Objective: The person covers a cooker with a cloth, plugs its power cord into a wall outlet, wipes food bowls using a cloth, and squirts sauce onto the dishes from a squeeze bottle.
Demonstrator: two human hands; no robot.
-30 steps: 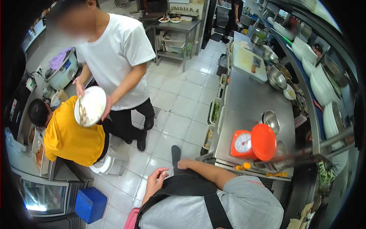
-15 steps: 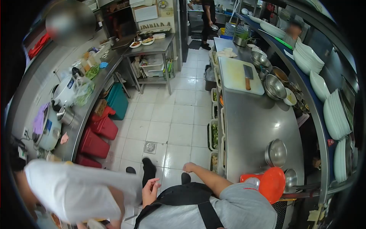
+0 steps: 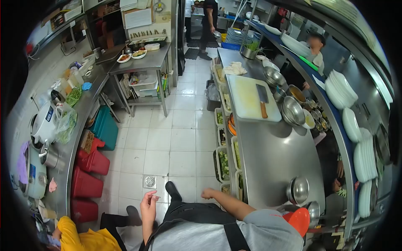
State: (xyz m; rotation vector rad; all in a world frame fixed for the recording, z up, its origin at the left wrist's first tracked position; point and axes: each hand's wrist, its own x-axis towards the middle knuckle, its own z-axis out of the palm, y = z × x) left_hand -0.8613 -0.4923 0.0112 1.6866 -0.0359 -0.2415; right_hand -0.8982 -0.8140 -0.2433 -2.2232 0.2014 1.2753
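Note:
My left hand [image 3: 148, 206] is raised in front of my dark apron, with its fingers loosely bent and apart. No held object can be made out in it. My right hand [image 3: 208, 193] hangs over the floor beside the steel counter [image 3: 268, 167], its fingers curled in and nothing seen in them. Nearest to that hand are the containers of cut green vegetables [image 3: 223, 164] along the counter's side. On the counter lies a white cutting board [image 3: 245, 98] with a cleaver [image 3: 262, 98] on it. Stacked metal bowls [image 3: 299, 189] stand at its near end.
A tiled floor aisle [image 3: 182, 146] runs ahead, with a drain [image 3: 150, 181]. Red bins [image 3: 87, 183] and a teal bin [image 3: 104, 127] sit under the left counter. A person in a yellow top [image 3: 90, 238] is close at lower left. Another person [image 3: 207, 25] stands at the far end.
My view has shifted, and the counters sit farther left and lower. The person in white at lower left is out of view; a person in yellow shows there. My left hand appears farther left.

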